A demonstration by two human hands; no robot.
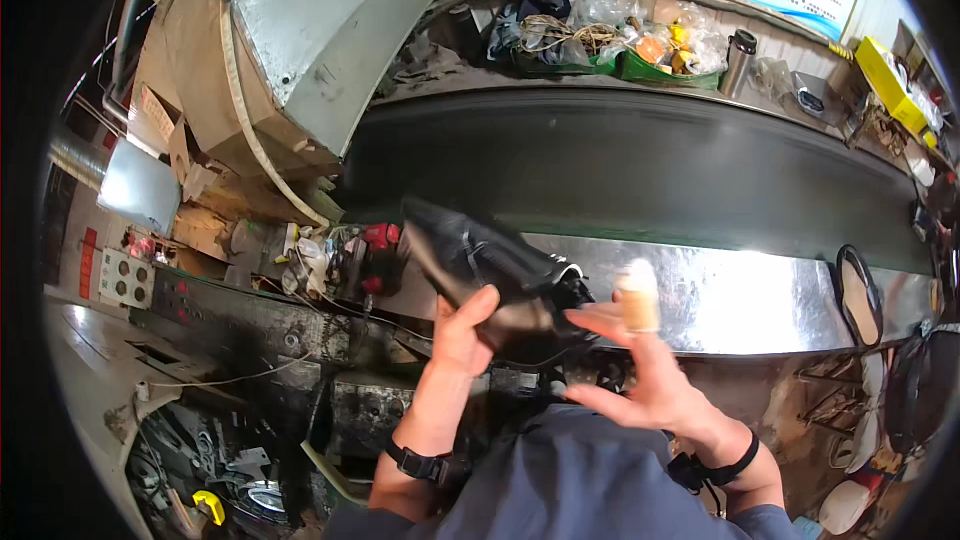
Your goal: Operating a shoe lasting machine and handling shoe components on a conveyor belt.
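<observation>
A black shoe (495, 265), blurred by motion, is tilted in front of me over the near edge of the metal ledge (740, 290). My left hand (465, 335) is wrapped round its lower side, thumb lying across it. Close to the shoe's right end, my right hand (650, 385) has its fingers spread and its thumb stretched apart. One raised finger of that hand carries a tan and white covering (638, 300), smeared by motion. I cannot tell whether the right fingertips touch the shoe.
A dark conveyor belt (640, 160) runs behind the ledge. Beyond it are green trays (660, 70) of bagged items and a steel thermos (738, 63). Another shoe with a pale insole (858, 295) rests at the ledge's right end. Small tools and a red object (381, 236) lie left.
</observation>
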